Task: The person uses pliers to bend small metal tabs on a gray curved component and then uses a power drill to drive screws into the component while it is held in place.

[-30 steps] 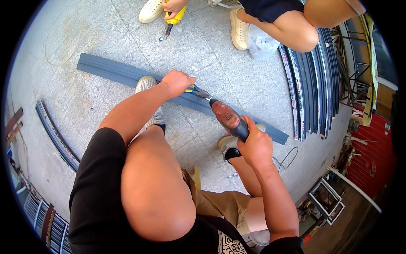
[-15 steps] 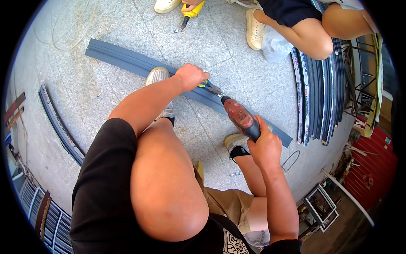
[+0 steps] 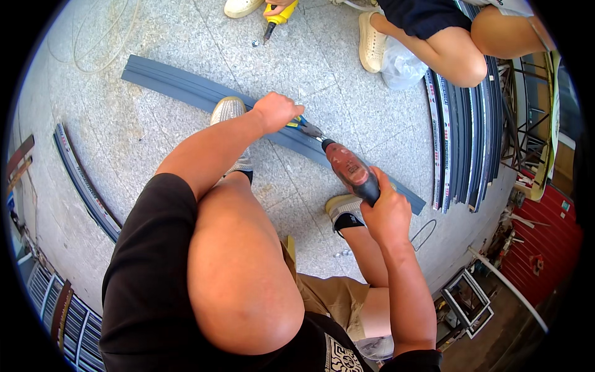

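Observation:
My left hand [image 3: 277, 113] is closed around the handles of a pair of pliers [image 3: 308, 129] with blue and yellow grips. The pliers' jaws meet the front end of a red and black power drill [image 3: 347, 165]. Wrapped round the drill's rear is my right hand [image 3: 387, 208]. Beneath both tools a long grey-blue metal profile [image 3: 173, 87] lies slantwise on the floor, with my left shoe [image 3: 228, 111] resting on it. What the jaws grip at the drill's tip is too small to make out.
At the top, another person's hand [image 3: 282, 5] holds a yellow power tool [image 3: 276, 15]. A clear plastic bag [image 3: 403, 65] lies by that person's shoe [image 3: 372, 43]. Stacked profiles [image 3: 462, 136] stand at the right, more [image 3: 83, 180] at the left. A metal frame [image 3: 466, 302] sits lower right.
The whole view has shifted very slightly. Both hands keep their hold on the pliers and the drill, with no other clear difference.

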The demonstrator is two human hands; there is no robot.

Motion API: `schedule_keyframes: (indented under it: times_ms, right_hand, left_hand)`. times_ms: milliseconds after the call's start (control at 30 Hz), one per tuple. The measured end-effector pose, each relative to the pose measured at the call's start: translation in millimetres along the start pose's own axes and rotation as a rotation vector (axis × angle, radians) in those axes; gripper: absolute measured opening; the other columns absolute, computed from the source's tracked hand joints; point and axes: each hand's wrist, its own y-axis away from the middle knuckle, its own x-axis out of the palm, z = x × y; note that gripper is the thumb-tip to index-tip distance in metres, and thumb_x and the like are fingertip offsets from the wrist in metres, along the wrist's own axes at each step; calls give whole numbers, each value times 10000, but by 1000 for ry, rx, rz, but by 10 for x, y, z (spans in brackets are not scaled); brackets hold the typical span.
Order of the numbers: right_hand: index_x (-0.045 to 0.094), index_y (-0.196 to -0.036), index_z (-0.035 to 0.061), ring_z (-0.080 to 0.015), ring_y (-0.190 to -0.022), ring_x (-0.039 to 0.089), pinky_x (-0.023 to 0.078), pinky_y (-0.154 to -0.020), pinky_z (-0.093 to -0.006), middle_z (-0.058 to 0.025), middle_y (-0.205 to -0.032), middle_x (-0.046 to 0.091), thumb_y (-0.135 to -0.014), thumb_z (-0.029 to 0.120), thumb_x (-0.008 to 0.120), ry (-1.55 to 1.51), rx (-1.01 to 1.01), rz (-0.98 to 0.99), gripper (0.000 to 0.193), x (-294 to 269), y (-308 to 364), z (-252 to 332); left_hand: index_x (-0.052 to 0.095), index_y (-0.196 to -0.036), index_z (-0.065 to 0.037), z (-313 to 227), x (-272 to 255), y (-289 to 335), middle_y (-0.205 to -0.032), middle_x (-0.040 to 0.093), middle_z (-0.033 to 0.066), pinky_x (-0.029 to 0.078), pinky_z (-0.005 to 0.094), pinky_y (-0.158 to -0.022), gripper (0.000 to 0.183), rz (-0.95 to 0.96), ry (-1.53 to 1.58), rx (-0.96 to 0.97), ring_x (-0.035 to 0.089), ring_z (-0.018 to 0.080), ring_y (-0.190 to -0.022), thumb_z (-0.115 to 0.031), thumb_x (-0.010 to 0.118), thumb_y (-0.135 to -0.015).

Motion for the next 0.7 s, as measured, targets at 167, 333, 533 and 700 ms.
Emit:
schedule_keyframes:
  times_ms: [167,333,533,700]
  right_hand:
    - [594,-1521,252,-424,-891,783,627,-842,-532,-192,-965,803,-811,178,825,21,11,6,750,-21,16,21]
    - [585,-1528,254,-419,-883,783,623,-814,-526,-187,-979,805,-810,187,833,-14,-38,-12,764,31,-21,-49]
    - [599,-1537,247,-476,-963,759,591,-900,-559,-260,-1028,787,-834,160,766,-51,52,85,727,161,32,232]
    - [667,-1488,166,-428,-850,780,624,-812,-511,-214,-954,801,-802,107,783,-130,18,-73,699,-76,131,32]
  left_hand:
    - [649,-1103,-118,1,3,-7,-956,762,113,628,485,-759,175,4,-11,3,785,343,-932,-106,648,-928]
    - [651,-1103,-121,6,-26,9,-954,762,114,630,484,-759,174,18,-25,3,787,343,-924,-109,649,-929]
    - [664,-1100,-134,-91,77,49,-945,755,120,630,488,-753,173,-12,-1,17,783,349,-905,-114,643,-930]
    - [668,-1121,-131,14,15,-6,-944,752,124,629,487,-766,188,-10,20,1,782,354,-909,-111,633,-937]
